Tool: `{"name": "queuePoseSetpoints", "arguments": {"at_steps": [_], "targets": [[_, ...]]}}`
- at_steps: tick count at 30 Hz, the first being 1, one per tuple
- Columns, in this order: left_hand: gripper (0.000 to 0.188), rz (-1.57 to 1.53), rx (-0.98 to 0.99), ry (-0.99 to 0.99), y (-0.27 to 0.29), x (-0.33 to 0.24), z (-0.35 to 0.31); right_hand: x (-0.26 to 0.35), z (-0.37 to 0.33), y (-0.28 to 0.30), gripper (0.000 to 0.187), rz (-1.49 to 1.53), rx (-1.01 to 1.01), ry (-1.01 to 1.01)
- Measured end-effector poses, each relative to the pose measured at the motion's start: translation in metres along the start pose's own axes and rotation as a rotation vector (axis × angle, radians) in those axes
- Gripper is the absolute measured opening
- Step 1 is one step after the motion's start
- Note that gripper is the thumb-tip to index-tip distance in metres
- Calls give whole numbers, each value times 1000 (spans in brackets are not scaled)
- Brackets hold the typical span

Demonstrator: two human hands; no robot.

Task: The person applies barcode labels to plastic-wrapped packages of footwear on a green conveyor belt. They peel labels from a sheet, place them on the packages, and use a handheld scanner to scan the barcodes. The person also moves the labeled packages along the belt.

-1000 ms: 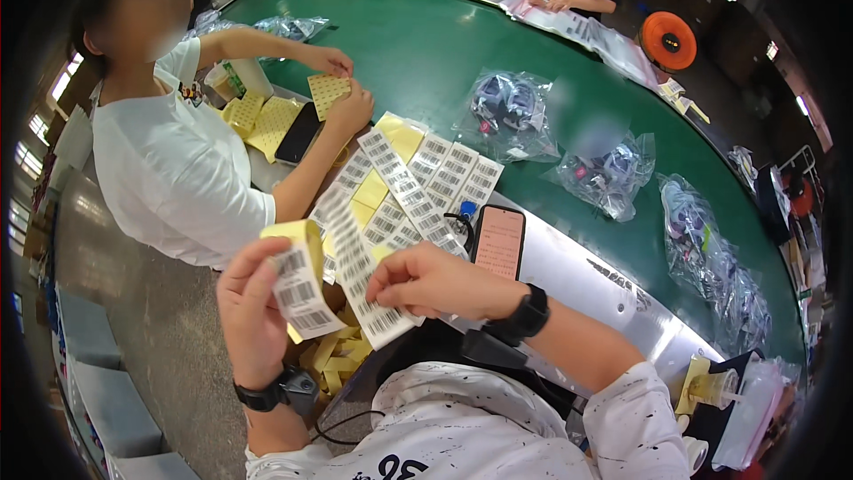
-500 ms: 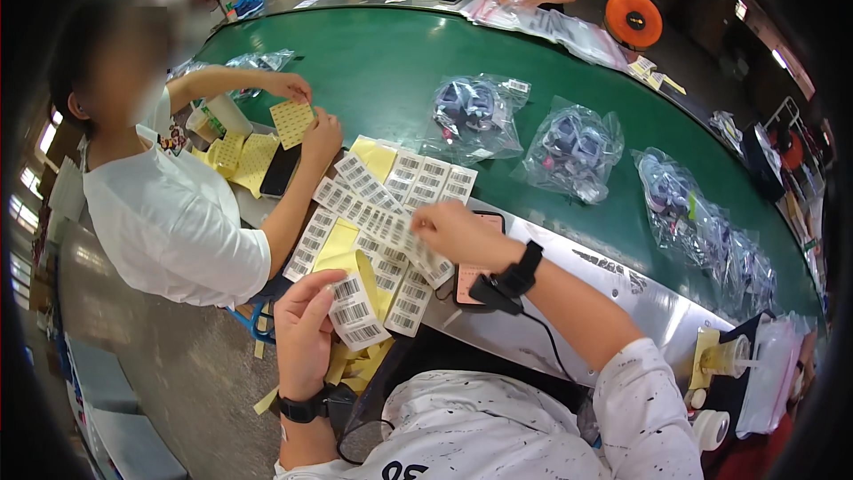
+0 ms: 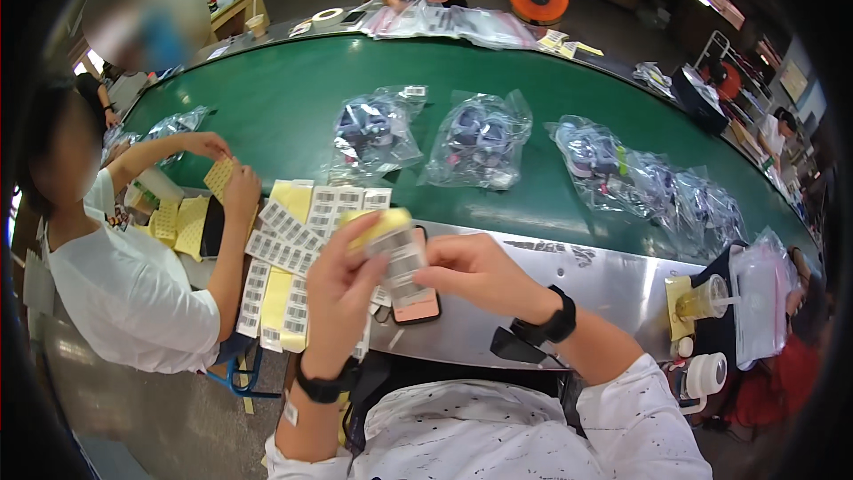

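In front of my body my left hand [image 3: 342, 289] grips a strip of barcode labels [image 3: 404, 268], white on the face, its yellow backing curled over at the top. My right hand [image 3: 484, 274] pinches the right edge of that strip, thumb and forefinger together; motion blurs the strip, so I cannot tell whether a single label is lifting off it. Beneath and to the left lie overlapping barcode label sheets [image 3: 284, 240], some showing bare yellow backing. A phone [image 3: 418, 304] with a lit pinkish screen rests on the metal edge, partly behind my hands.
Bagged pairs of blue-grey shoes [image 3: 480, 138] lie along the green conveyor belt [image 3: 293, 98]. At my left a co-worker [image 3: 133, 293] handles a yellow sticker sheet [image 3: 219, 178]. A drink cup [image 3: 702, 300] and white-lidded bottle [image 3: 706, 375] stand right. Another person works with plastic bags [image 3: 444, 22] opposite.
My left hand has risen with the label strip and my right hand has come off the sheets to meet it. The view has turned right, and the shoe bags appear further left.
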State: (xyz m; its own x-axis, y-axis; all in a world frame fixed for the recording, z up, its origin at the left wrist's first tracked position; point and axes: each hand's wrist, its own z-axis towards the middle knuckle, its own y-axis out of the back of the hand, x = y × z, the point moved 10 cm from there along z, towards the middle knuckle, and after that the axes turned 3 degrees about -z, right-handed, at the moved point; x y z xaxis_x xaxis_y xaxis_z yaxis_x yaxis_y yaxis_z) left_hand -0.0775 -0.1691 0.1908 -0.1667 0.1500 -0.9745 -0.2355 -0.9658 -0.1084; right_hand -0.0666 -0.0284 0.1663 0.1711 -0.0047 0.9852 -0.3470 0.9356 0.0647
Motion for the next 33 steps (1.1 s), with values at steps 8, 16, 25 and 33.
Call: {"name": "queuePoseSetpoints", "arguments": {"at_steps": [8, 16, 25, 33], "targets": [[36, -155, 280, 192, -134, 76, 7, -44, -97, 101, 19, 15, -444, -275], [38, -108, 366, 247, -176, 105, 6, -36, -121, 159, 27, -111, -673, -44], [31, -23, 285, 152, -172, 108, 22, -52, -104, 155, 28, 7, -504, -141], [23, 234, 309, 205, -159, 118, 19, -35, -97, 163, 11, -400, -566, -44]]}}
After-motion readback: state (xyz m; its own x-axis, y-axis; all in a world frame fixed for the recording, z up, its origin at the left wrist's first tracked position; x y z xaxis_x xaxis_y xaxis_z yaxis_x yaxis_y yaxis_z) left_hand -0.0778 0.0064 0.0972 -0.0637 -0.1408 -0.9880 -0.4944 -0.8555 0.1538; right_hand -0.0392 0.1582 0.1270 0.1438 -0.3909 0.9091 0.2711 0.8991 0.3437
